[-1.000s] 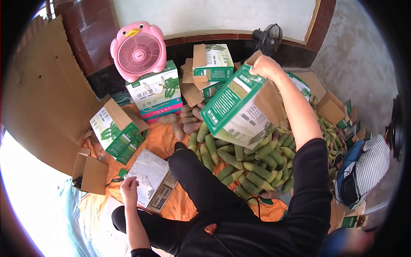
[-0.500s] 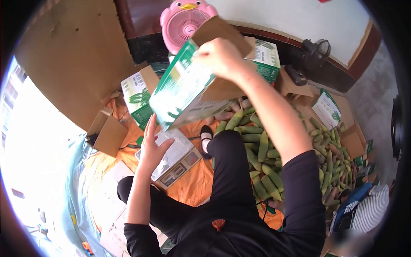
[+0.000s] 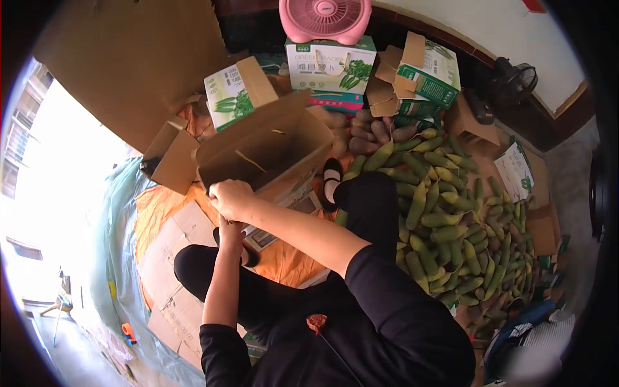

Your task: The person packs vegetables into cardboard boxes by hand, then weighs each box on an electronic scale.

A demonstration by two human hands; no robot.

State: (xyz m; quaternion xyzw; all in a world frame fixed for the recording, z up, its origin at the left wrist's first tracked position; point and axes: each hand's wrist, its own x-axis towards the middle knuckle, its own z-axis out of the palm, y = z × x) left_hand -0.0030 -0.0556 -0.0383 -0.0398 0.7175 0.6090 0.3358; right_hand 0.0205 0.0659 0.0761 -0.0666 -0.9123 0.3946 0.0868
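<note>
An open cardboard carton [image 3: 303, 145] stands in front of me, its bare brown inside facing up. Short pieces of its cord handle show on the inner walls. My right hand [image 3: 233, 198] is closed on the carton's near left corner. Just beneath it, my left hand [image 3: 230, 233] is at the same corner; its fingers are mostly hidden by the right hand and the carton. Under the carton, a grey scale-like device with a panel [image 3: 264, 237] is partly covered.
Green radishes [image 3: 445, 219] lie heaped on the right. Printed radish boxes [image 3: 235, 97] stand behind the carton, and a pink fan [image 3: 325, 19] sits on one. A black fan [image 3: 516, 84] is at the back right. Flattened cardboard [image 3: 177, 271] lies on the orange sheet [image 3: 284, 261].
The carton came down from a raised, tilted position, and its opening now faces up. My right hand moved down and left to its near corner; my left hand went beneath the right one.
</note>
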